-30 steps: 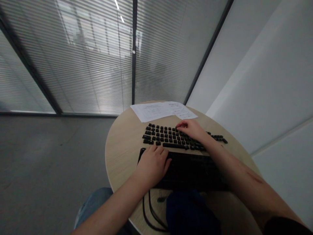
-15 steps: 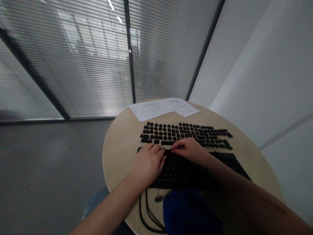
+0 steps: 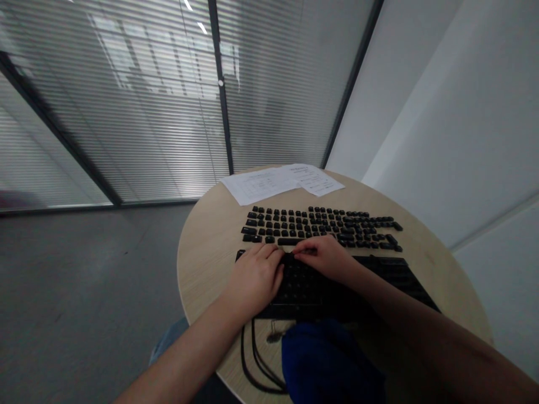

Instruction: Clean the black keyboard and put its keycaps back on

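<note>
A black keyboard (image 3: 295,300) lies close to me on the round table, with my forearms across part of it. Over its far left part, my left hand (image 3: 255,275) rests with the fingers bent together and the thumb tucked along the side, gripping the keyboard. My right hand (image 3: 322,255) pinches thumb and forefinger at the keyboard's far edge. Between those fingertips is a small dark piece that looks like a keycap; it is mostly hidden. Beyond both hands, loose black keycaps (image 3: 292,225) lie in rows, a long space bar (image 3: 289,242) nearest me.
White printed sheets (image 3: 269,185) overlap at the back of the wooden table (image 3: 202,247). A black cable (image 3: 256,359) loops at the front edge, beside a blue cloth-like thing (image 3: 328,362). Behind stand glass panels with blinds (image 3: 168,129); a white wall is at right.
The view has shifted slightly. Both hands stay at the keyboard's far edge, my right fingertips moved only a little.
</note>
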A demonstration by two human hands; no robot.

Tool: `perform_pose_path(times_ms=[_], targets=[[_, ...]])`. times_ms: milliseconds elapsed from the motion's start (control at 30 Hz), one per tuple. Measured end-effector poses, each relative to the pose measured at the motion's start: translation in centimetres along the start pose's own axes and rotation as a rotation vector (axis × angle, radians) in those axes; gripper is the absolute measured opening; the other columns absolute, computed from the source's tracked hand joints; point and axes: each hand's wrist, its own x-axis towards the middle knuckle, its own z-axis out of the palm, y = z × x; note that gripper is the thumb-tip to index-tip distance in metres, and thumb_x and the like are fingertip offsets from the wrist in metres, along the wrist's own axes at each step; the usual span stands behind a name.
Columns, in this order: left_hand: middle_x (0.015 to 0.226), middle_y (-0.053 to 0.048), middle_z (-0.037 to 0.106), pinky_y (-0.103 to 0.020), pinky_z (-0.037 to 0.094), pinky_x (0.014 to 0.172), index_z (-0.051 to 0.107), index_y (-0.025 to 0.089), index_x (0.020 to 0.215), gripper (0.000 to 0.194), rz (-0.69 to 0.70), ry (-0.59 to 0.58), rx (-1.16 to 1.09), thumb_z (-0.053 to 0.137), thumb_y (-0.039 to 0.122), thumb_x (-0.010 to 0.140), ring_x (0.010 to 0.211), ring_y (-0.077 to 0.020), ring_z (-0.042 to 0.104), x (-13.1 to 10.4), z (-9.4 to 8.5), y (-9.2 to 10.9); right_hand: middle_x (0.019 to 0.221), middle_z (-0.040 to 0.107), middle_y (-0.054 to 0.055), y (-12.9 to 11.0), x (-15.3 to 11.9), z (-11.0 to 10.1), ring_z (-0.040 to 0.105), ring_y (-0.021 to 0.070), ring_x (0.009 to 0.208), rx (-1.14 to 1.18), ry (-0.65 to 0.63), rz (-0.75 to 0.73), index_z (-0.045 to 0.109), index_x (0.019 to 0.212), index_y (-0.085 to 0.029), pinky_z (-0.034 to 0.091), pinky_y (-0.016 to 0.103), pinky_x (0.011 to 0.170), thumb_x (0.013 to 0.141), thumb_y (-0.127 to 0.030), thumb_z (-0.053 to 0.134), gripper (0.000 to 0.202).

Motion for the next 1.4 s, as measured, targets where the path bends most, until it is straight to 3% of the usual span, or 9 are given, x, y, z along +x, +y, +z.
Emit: perform_pose_path(times_ms=[400, 700, 1100, 1233, 1400], targets=[[0.116, -0.012, 0.070, -0.048, 0.053, 0.098, 0.067, 0.015, 0.117, 0.026, -0.025, -0.009, -0.058, 0.056, 0.018, 0.094, 0.108, -0.0291, 0.064, 0.0, 0.2, -0.1, 0.088, 0.082, 0.000, 0.2, 0.4, -0.4, 0.076, 0.0209, 0.083, 0.035, -0.041, 0.063, 0.083, 0.092, -0.026, 0.055, 0.029, 0.077, 0.084, -0.023, 0.071, 0.015], [0.116, -0.013, 0.070, -0.049, 0.052, 0.099, 0.067, 0.015, 0.116, 0.026, -0.035, -0.014, -0.055, 0.056, 0.018, 0.093, 0.109, -0.0302, 0.064, 0.0, 0.3, -0.1, 0.097, 0.081, 0.003, -1.0, -0.1, -0.2, 0.074, 0.0221, 0.095, -0.243, -0.056, -0.126, 0.081, 0.092, -0.026, 0.052, 0.033, 0.090, 0.089, -0.018, 0.067, 0.016], [0.122, -0.012, 0.070, -0.047, 0.050, 0.101, 0.064, 0.016, 0.127, 0.034, -0.002, -0.022, -0.062, 0.058, 0.022, 0.095, 0.112, -0.0296, 0.063, 0.0, 0.1, -0.1, 0.098, 0.081, 0.002, -0.7, 0.1, 0.2, 0.072, 0.0219, 0.097, -0.315, -0.059, -0.127, 0.080, 0.090, -0.025, 0.051, 0.033, 0.092, 0.090, -0.021, 0.069, 0.011], [0.135, -0.011, 0.065, -0.050, 0.046, 0.106, 0.059, 0.025, 0.140, 0.046, 0.089, -0.031, -0.098, 0.063, 0.030, 0.094, 0.120, -0.0296, 0.061, -0.2, 0.1, -0.4, 0.098, 0.080, 0.002, -1.1, 0.1, -1.8, 0.072, 0.0204, 0.094, -0.302, -0.058, -0.170, 0.081, 0.087, -0.025, 0.051, 0.031, 0.088, 0.089, -0.021, 0.070, 0.011], [0.139, -0.011, 0.064, -0.052, 0.039, 0.112, 0.061, 0.023, 0.138, 0.048, 0.104, -0.084, -0.121, 0.066, 0.038, 0.093, 0.127, -0.0312, 0.058, -0.2, -0.1, -0.6, 0.091, 0.081, 0.002, 1.2, 2.9, -6.8, 0.072, 0.0202, 0.081, -0.340, 0.044, 0.069, 0.082, 0.097, -0.026, 0.052, 0.029, 0.073, 0.092, -0.030, 0.066, 0.017]])
